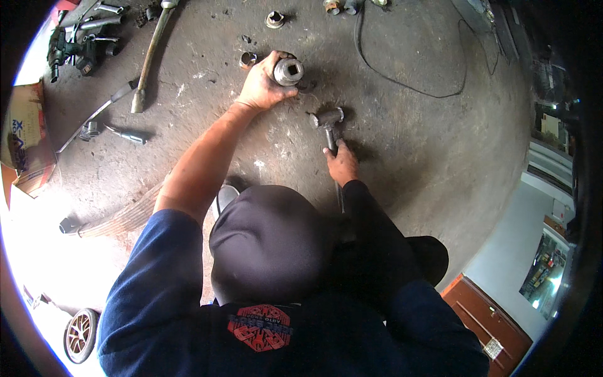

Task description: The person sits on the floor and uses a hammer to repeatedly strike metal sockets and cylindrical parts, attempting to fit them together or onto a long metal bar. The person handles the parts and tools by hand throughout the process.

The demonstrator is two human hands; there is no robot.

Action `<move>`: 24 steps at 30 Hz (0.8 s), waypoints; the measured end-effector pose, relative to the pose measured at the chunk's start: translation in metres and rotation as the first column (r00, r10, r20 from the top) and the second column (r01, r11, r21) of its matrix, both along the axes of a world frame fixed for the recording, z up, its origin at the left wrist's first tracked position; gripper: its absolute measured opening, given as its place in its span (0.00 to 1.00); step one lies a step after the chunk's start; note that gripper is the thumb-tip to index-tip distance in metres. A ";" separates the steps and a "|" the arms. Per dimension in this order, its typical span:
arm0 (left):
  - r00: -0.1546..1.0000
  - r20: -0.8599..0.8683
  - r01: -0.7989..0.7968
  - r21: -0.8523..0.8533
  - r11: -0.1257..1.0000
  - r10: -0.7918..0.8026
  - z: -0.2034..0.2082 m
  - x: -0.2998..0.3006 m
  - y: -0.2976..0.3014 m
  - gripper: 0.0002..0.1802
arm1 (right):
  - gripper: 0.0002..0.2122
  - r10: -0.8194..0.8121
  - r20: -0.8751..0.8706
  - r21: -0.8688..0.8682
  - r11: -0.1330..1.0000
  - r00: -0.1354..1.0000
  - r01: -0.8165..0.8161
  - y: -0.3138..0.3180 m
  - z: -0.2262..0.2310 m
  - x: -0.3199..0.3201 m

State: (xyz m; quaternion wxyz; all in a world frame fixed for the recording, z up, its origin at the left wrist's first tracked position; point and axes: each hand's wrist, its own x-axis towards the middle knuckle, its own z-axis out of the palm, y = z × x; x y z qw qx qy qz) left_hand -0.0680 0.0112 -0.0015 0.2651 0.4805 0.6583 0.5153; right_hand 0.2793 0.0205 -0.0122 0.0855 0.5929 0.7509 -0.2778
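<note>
My left hand [259, 87] is closed around a large metal socket [289, 72], whose square drive hole faces up. What lies beneath the socket is mostly hidden by it and by my fingers. Beside my left wrist, a small metal ring [248, 60] rests on the concrete floor. To the right and nearer to me, my right hand [343, 164] grips the handle of a hammer [328, 118]. The hammer's head is apart from the socket, and its handle runs back toward my knee.
At far left lie a power tool [70, 55] and several wrenches [100, 22]. A long pipe [151, 60] and a screwdriver-like tool [127, 134] are left of my arm. A cardboard box [28, 138] stands at the left edge. A black cable [433, 95] curves across the far right floor.
</note>
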 end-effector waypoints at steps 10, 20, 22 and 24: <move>1.000 -0.014 -0.007 0.078 0.997 0.008 -0.010 0.002 -0.002 0.42 | 0.24 -0.284 -0.817 -0.191 0.955 0.502 0.228 0.045 0.215 -0.115; 0.999 -0.034 -0.026 0.045 0.999 0.028 -0.009 0.002 -0.003 0.42 | 0.25 0.473 -0.872 0.447 0.874 0.126 -0.190 0.056 0.272 -0.177; 0.996 0.088 0.011 0.166 0.986 -0.026 -0.011 0.000 -0.002 0.40 | 0.26 0.178 -0.219 0.009 0.984 0.959 -0.180 0.030 0.197 -0.178; 0.962 0.259 -0.053 -0.119 0.991 0.082 -0.012 -0.008 -0.002 0.50 | 0.27 0.144 -0.287 -0.024 0.987 0.947 -0.157 0.025 0.162 -0.163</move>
